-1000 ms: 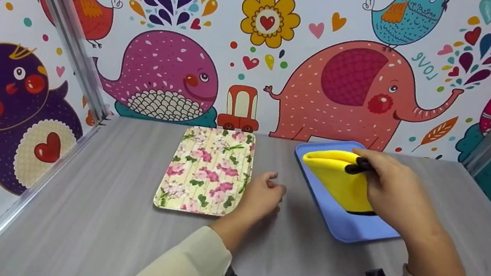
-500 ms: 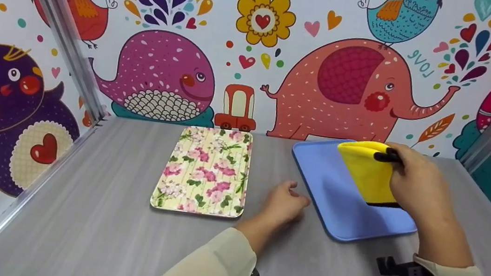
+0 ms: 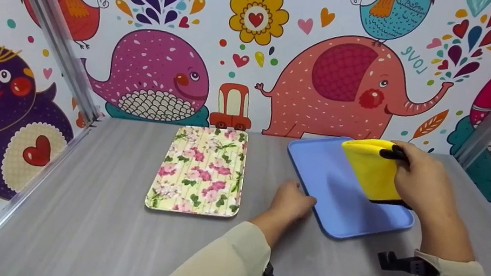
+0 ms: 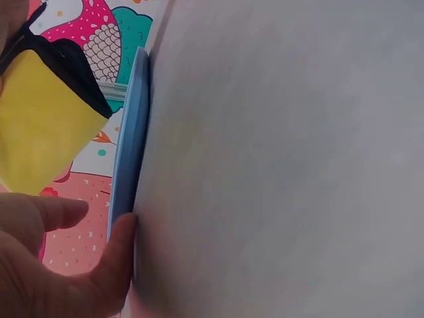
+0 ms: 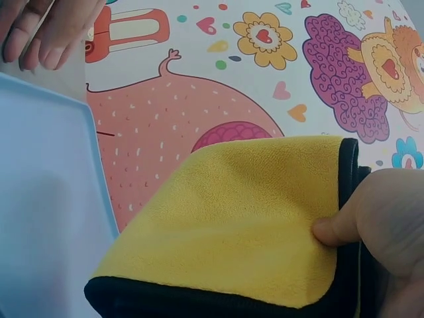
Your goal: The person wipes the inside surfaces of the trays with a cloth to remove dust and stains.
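Observation:
My right hand (image 3: 425,181) pinches a folded yellow cloth (image 3: 370,172) with black edging by one end. The cloth hangs above the right part of a blue tray (image 3: 321,171). In the right wrist view the thumb presses on the yellow face of the cloth (image 5: 245,212); the other fingers are mostly hidden. Beside the tray's left edge is my left hand (image 3: 290,202), its fingers extended and not curled around anything. Seen from the left wrist, one digit of the left hand (image 4: 59,258) meets the rim of the tray (image 4: 129,159).
A rectangular flower-patterned board or tray (image 3: 199,172) lies left of the blue tray on the grey table (image 3: 91,213). Patterned walls enclose the table at the back (image 3: 155,70) and sides, with metal strips (image 3: 58,40) at the corners.
The right hand has moved rightward with the cloth over the tray, slowing lately. My left hand has shifted right from near the flowered board to the blue tray's edge.

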The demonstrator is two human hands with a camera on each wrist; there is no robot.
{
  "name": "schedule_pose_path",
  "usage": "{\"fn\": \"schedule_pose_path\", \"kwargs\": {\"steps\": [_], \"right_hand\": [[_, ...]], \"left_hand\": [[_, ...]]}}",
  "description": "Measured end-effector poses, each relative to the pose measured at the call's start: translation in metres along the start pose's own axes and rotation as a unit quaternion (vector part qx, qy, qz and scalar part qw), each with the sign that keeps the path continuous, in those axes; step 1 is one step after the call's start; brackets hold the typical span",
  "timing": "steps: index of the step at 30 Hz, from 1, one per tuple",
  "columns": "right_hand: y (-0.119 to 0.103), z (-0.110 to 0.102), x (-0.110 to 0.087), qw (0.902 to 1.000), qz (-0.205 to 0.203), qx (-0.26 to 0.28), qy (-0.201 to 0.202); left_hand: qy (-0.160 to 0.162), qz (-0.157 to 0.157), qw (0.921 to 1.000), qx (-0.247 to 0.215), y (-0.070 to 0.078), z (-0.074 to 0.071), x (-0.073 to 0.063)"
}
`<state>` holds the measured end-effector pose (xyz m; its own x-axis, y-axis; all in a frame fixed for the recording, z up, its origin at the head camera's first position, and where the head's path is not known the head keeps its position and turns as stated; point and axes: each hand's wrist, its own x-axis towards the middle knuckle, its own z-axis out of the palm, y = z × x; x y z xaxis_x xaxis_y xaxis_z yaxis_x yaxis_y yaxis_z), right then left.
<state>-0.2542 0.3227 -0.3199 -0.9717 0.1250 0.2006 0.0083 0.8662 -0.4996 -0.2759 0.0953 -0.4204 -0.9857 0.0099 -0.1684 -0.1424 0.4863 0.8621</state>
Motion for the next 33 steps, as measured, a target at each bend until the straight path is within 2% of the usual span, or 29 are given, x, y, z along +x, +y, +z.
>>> {"fn": "schedule_pose_path", "kwargs": {"steps": [3, 8, 16, 25, 33], "right_hand": [[-0.001, -0.001, -0.001, 1.0, 0.001, -0.001, -0.002], [-0.002, -0.001, -0.001, 1.0, 0.0, 0.006, -0.005], [-0.001, -0.006, -0.003, 0.9997, 0.011, 0.018, -0.013], [0.0, -0.009, -0.004, 0.9992, 0.029, 0.024, -0.014], [0.0, -0.01, -0.005, 0.9994, 0.02, 0.025, -0.006]], "left_hand": [[0.005, 0.003, 0.9999, 0.016, 0.001, 0.0, 0.004], [0.005, -0.026, 0.9996, 0.014, 0.005, 0.003, 0.009], [0.01, -0.038, 0.9987, 0.031, 0.007, 0.013, 0.014], [0.008, -0.011, 0.9973, 0.073, 0.008, 0.014, 0.015], [0.003, -0.006, 0.9953, 0.097, 0.008, 0.012, 0.017]]}}
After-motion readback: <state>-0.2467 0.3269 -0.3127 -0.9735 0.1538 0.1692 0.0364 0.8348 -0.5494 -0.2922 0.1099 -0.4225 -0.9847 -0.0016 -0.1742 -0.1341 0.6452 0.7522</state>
